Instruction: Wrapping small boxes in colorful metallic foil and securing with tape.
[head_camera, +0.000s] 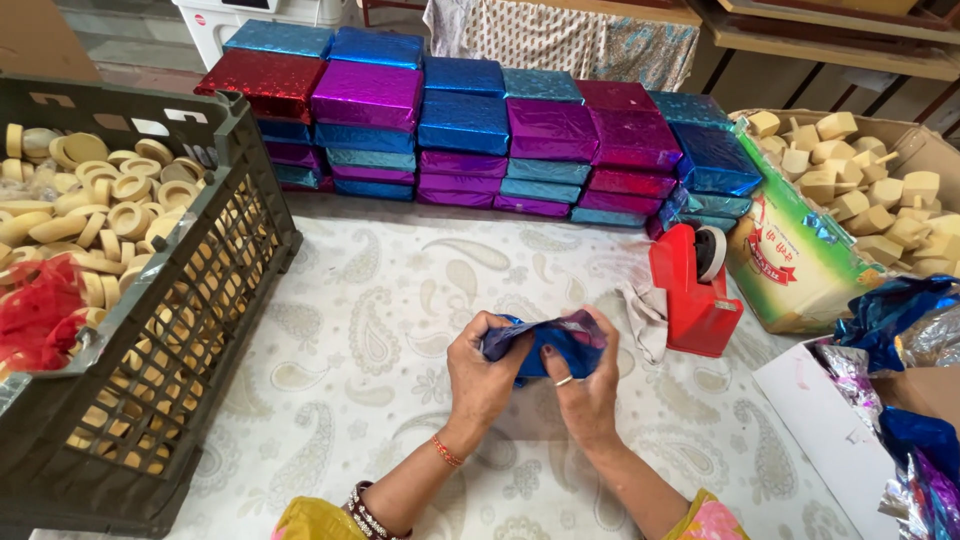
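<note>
Shiny blue foil wrapper (545, 345); stacked foil-wrapped boxes (480, 125) in blue, purple, magenta and red. The tape dispenser (692, 290) is red, the crate (190, 300) dark olive with cream rounds (110, 190). White tablecloth (380, 290) carries pale paisley.

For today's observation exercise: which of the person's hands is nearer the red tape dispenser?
Right. The right hand sits just left of the tape dispenser; the left hand lies farther left, beyond the blue packet.

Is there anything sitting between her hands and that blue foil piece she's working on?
No. Both the left hand and right hand already grip the blue foil piece directly, above the paisley tablecloth; nothing visible separates them.
</note>
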